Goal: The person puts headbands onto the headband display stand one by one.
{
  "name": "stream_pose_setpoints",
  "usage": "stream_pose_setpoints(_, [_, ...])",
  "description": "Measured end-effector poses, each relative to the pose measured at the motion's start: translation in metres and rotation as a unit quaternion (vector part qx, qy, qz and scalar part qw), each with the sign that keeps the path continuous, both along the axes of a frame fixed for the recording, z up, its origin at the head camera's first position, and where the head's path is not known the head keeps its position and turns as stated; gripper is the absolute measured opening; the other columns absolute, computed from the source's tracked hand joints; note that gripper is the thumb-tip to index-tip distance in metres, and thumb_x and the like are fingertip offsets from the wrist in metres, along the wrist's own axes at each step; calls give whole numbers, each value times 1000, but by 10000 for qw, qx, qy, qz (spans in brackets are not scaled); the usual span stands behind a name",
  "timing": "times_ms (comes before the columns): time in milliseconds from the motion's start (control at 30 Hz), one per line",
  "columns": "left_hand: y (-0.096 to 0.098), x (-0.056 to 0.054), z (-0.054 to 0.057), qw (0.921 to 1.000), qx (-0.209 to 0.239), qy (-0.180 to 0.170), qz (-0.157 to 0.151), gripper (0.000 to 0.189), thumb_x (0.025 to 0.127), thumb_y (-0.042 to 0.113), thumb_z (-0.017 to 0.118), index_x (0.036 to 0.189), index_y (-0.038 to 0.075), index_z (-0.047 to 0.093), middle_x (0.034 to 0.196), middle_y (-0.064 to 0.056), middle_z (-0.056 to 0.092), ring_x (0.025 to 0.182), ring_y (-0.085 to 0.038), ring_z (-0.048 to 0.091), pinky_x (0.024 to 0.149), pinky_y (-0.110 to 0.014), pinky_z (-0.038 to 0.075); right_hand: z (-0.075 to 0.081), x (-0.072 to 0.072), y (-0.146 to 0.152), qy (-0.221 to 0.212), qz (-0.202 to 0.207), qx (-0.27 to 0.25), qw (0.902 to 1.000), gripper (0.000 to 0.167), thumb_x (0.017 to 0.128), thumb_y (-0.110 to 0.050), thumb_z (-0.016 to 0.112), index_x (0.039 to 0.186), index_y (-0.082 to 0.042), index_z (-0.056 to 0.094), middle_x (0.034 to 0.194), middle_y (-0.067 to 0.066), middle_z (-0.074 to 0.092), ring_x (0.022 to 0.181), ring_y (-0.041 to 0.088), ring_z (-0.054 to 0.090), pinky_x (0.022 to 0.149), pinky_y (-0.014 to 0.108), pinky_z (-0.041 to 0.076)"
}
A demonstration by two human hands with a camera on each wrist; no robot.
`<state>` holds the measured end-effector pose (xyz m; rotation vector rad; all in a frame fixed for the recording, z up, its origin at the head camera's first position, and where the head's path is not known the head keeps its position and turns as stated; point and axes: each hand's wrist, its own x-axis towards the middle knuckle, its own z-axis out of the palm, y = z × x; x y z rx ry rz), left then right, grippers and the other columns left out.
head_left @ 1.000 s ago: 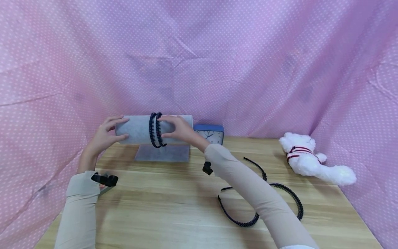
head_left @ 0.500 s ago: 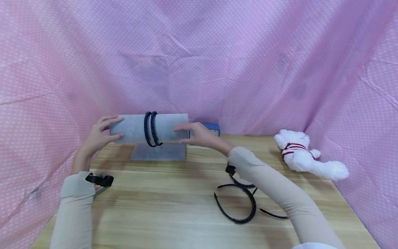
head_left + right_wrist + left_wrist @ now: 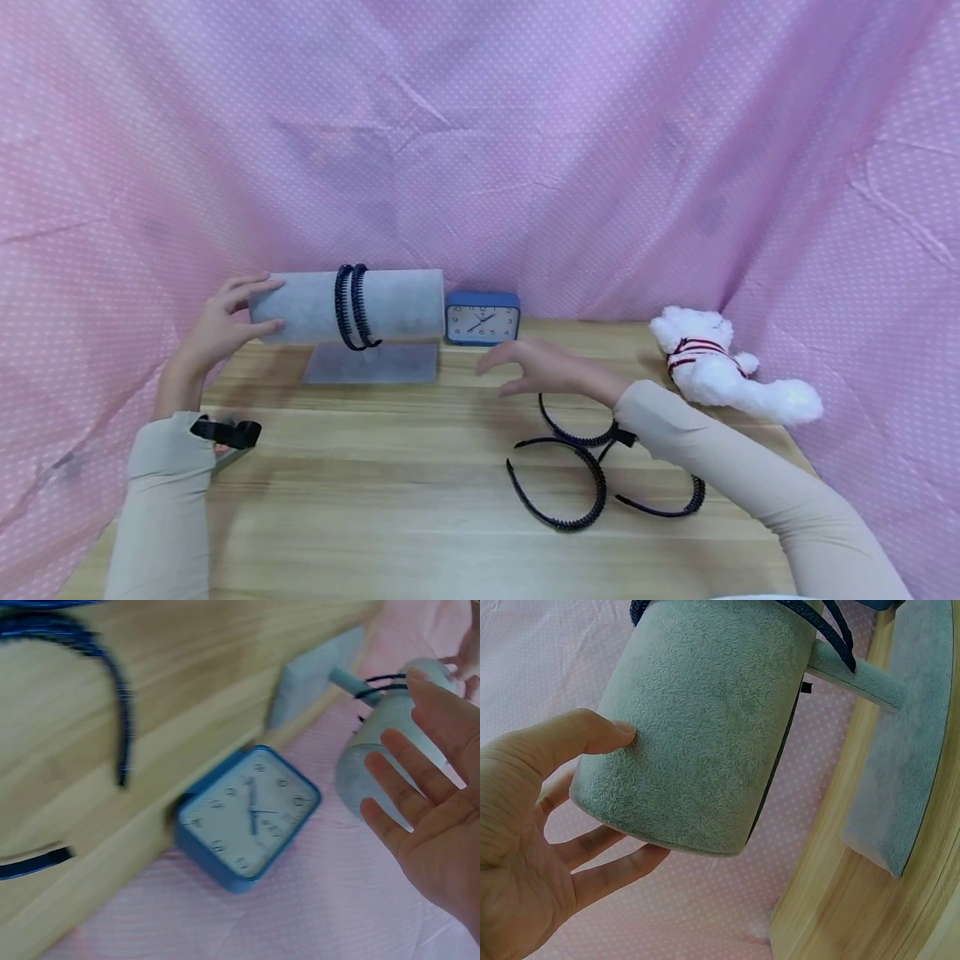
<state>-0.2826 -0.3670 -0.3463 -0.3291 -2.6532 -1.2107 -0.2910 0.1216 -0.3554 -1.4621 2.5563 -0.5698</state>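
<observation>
A grey plush-covered headband stand (image 3: 401, 304), a horizontal roll on a flat base, stands at the back left of the table. Two dark toothed headbands (image 3: 360, 304) sit side by side around the roll's middle. My left hand (image 3: 213, 329) holds the roll's left end; in the left wrist view its thumb (image 3: 604, 736) presses the plush side while other fingers reach behind the end. My right hand (image 3: 547, 369) is in the air over the table, fingers apart and holding nothing. Below it lie three loose headbands, the nearest headband (image 3: 602, 487) curving open to the left.
A blue alarm clock (image 3: 482, 318) stands just right of the roll. At the right rear lies a white plush toy (image 3: 708, 367) with red-striped trim. Pink dotted cloth (image 3: 480, 150) hangs around the wooden table (image 3: 390, 500).
My right hand has left the headband on the roll and moved right and toward me, uncovering the clock. My left hand stays on the roll's end.
</observation>
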Motion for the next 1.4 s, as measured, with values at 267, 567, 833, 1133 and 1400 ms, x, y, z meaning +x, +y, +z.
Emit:
stream_pose_setpoints(267, [-4,0,3,10000,-14,-24,92,61,95,11,72,151,6,47,162,-18,27,132,-43,37,79,3,40,-19,21,36,-120,327,470,9983,35,88,-15,80,122,-7,74,128,9,72,122,26,65,106,42,52])
stream_pose_setpoints(567, [-5,1,3,9999,-56,-49,109,62,95,11,73,151,5,47,164,-18,26,135,-47,37,78,4,38,-36,40,71,-273,464,1021,9933,35,81,-12,86,116,-13,78,121,2,75,118,20,66,102,38,54])
stream_pose_setpoints(833, [-5,0,3,9999,-46,-41,107,63,94,10,73,151,6,47,163,-19,26,135,-47,37,79,3,38,-40,53,93,-509,677,1585,9837,49,75,-5,85,122,-15,76,126,2,72,122,21,64,104,37,53])
stream_pose_setpoints(1133, [-2,-1,3,9999,-58,2,112,63,94,11,74,151,8,48,161,-18,28,131,-41,39,79,2,39,-53,61,99,-67,642,1384,9883,55,69,4,80,119,-17,77,133,7,68,126,27,61,101,42,55])
stream_pose_setpoints(1400, [1,-1,2,10000,-39,-56,68,63,94,11,74,151,6,48,162,-19,27,135,-48,38,79,3,37,-64,61,96,288,692,1048,9917,45,77,-7,86,120,-17,76,132,7,68,124,25,62,101,42,55])
